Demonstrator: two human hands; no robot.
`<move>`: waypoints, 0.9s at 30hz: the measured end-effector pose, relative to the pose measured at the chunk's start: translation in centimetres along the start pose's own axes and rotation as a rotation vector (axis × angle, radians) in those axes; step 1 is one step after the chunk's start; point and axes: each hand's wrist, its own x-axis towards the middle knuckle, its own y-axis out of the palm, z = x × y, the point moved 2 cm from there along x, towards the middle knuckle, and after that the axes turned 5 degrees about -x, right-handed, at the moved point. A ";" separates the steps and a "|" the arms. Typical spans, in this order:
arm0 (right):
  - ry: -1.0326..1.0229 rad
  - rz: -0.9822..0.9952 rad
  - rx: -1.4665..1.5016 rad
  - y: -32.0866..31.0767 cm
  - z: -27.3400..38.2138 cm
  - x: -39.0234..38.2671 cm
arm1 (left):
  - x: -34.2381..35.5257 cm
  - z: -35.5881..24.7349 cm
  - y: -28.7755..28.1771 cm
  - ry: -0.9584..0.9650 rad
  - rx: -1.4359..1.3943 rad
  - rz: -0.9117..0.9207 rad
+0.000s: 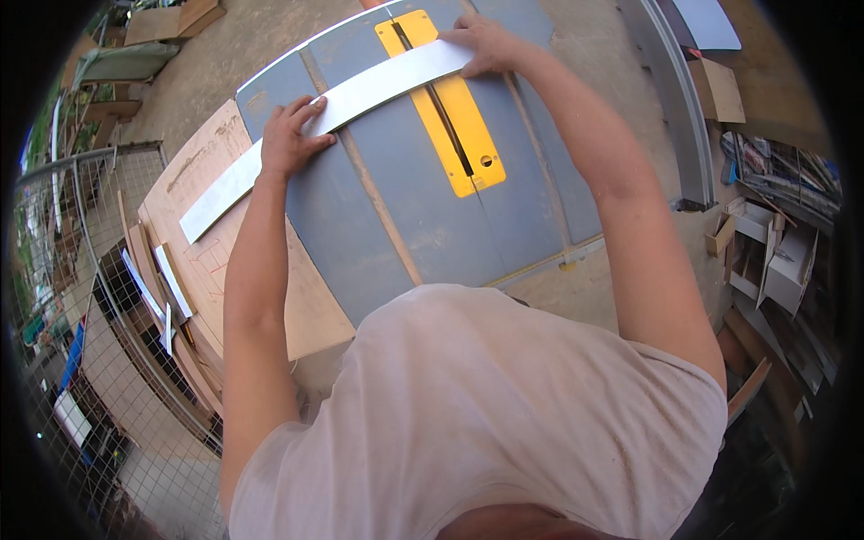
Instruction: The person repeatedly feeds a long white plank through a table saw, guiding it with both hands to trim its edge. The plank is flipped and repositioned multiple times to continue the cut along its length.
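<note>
A long white board (373,94) lies across the grey top of a table saw (360,216), its left end reaching over a wooden side panel (310,310). Under the board's right part runs the saw's yellow insert plate (470,148) with a dark slot down its middle. My left hand (290,139) grips the board left of centre, thumb on the near edge and fingers over the far edge. At the board's right end, beyond the plate, my right hand (486,47) holds it between thumb and fingers. Whether a blade stands in the slot cannot be made out.
Left of the side panel, several wood strips (148,261) are stacked beside a wire mesh fence (67,243). A grey metal rail (677,99) stands at the right. Offcuts and open boxes (765,247) lie further right on the floor.
</note>
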 end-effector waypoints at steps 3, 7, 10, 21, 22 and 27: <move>-0.049 -0.152 -0.045 0.4 -0.3 1.0 | 0.8 0.7 -0.3 -0.011 0.013 0.007; -0.158 -0.022 0.051 0.4 -2.9 4.3 | 2.1 1.4 -0.6 -0.015 0.025 0.013; -0.161 0.009 0.083 -0.6 -3.4 5.1 | 3.4 1.3 -1.5 -0.046 -0.060 0.055; -0.012 0.288 0.249 -6.0 0.2 -7.5 | -2.7 -5.3 -4.1 -0.280 -0.640 0.361; -0.002 0.356 0.269 -6.4 1.0 -9.0 | -4.0 -5.9 -3.7 -0.257 -0.636 0.349; 0.010 0.253 0.163 -3.8 2.6 -15.3 | -8.9 -10.0 -1.9 -0.207 -0.465 0.301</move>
